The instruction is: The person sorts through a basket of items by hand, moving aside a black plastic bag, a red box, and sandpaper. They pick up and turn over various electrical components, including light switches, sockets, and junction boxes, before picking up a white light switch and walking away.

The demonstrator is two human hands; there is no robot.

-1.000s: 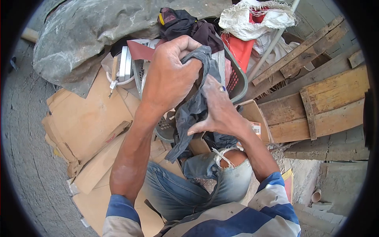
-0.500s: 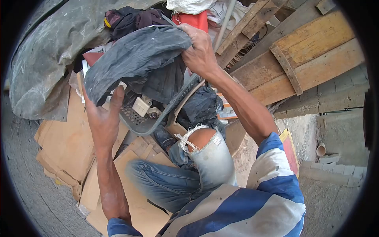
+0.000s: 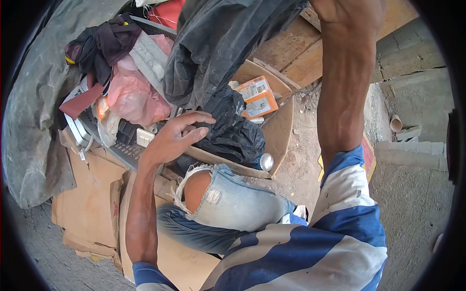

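Note:
A dusty dark grey cloth (image 3: 208,53) hangs in the air at the top middle, its upper end cut off by the frame. My right hand (image 3: 357,9) is raised at the top edge and grips it; its fingers lie mostly out of view. Below the cloth, my left hand (image 3: 177,136) has let its fingers stretch apart, holding nothing. It hovers beside a crumpled black plastic bag (image 3: 233,140) in a cardboard box (image 3: 284,136). Left of that hand, a grey plastic crate (image 3: 128,154) holds a pink plastic bag (image 3: 133,97) and a white electrical fitting (image 3: 144,137).
Dark clothing (image 3: 104,46) lies over the crate's far side. An orange-and-white carton (image 3: 257,97) and a can (image 3: 265,161) sit in the cardboard box. Flattened cardboard (image 3: 90,203) covers the floor at left. Wooden boards (image 3: 291,48) stand at upper right.
My right hand has lifted the cloth up and to the right, off the crate. My left hand has let go of it and moved right. The pink bag has come into view.

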